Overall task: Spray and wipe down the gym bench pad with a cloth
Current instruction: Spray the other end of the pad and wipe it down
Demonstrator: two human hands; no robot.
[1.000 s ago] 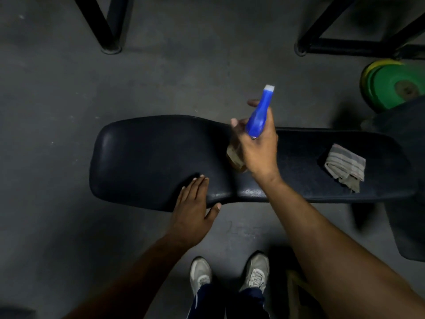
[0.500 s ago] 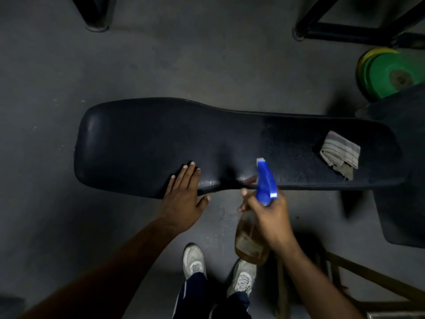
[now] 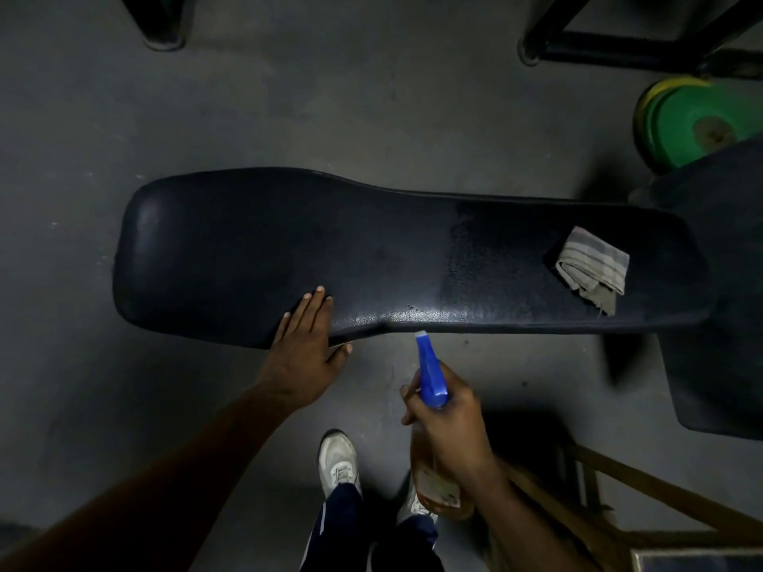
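The bench pad (image 3: 289,249) looks like black leather-like vinyl, smooth with a soft shine and a fine grain near its front edge. The cloth (image 3: 594,268) is woven, striped fabric. The spray bottle (image 3: 431,377) has a glossy blue plastic head. The floor (image 3: 330,97) is matt grey.

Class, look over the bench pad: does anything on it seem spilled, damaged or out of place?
Nothing looks damaged. The bench pad has a speckled, damp-looking patch mid-pad, likely spray. The cloth lies crumpled near its right end.
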